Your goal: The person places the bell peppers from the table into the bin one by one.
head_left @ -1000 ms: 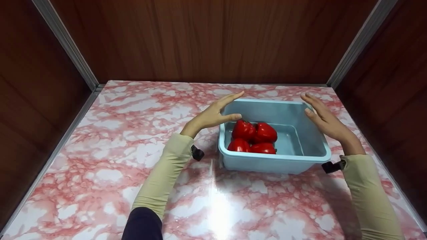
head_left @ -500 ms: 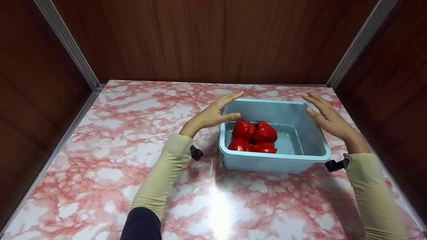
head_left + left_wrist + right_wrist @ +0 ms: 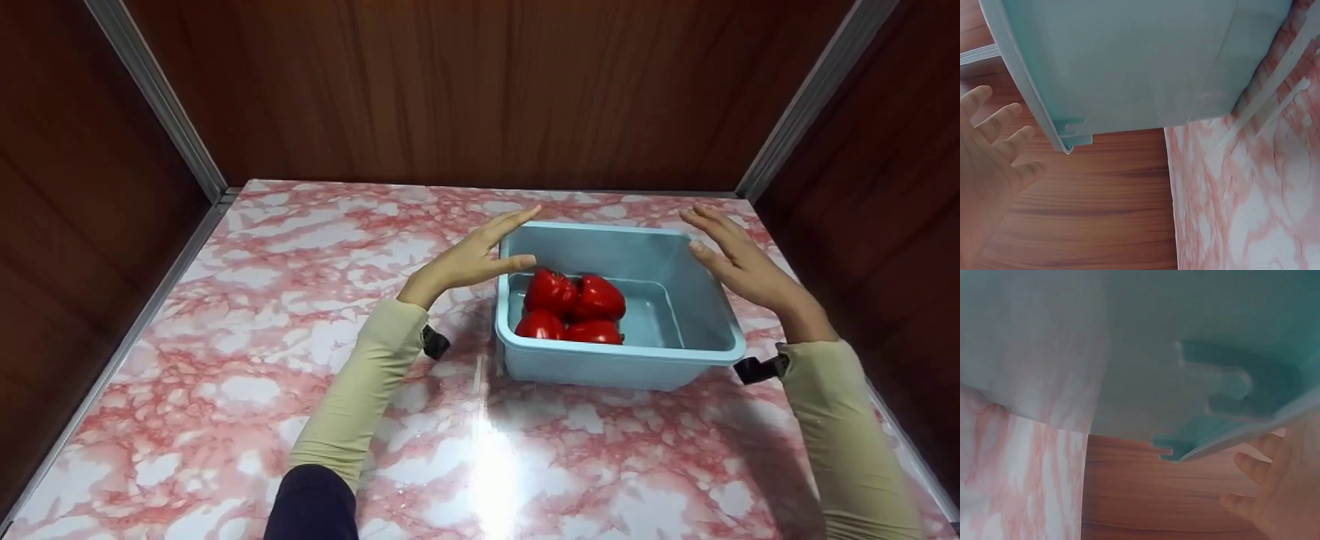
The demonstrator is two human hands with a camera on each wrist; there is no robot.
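A light blue plastic bin (image 3: 675,300) stands on the tabletop, right of the middle in the head view. Several glossy red bell peppers (image 3: 598,298) lie together in its left half. My left hand (image 3: 472,259) is at the bin's left rim with fingers extended and thumb apart, holding nothing. On the opposite side my right hand (image 3: 739,262) is spread the same way over the right rim, also holding nothing. The left wrist view shows the bin's outer wall (image 3: 1129,67) beside the spread fingers (image 3: 1008,143). In the right wrist view, hook-shaped tabs (image 3: 1241,382) project below the bin's rim.
The table (image 3: 247,315) has a red and white marbled top. Dark wood panels (image 3: 465,90) with grey metal corner strips (image 3: 161,105) enclose it at the back and sides. A bright light reflection (image 3: 495,480) lies in front of the bin.
My left hand has drifted slightly left, away from the bin's inside. The right hand has shifted a little to the right. Bin and peppers stay in place.
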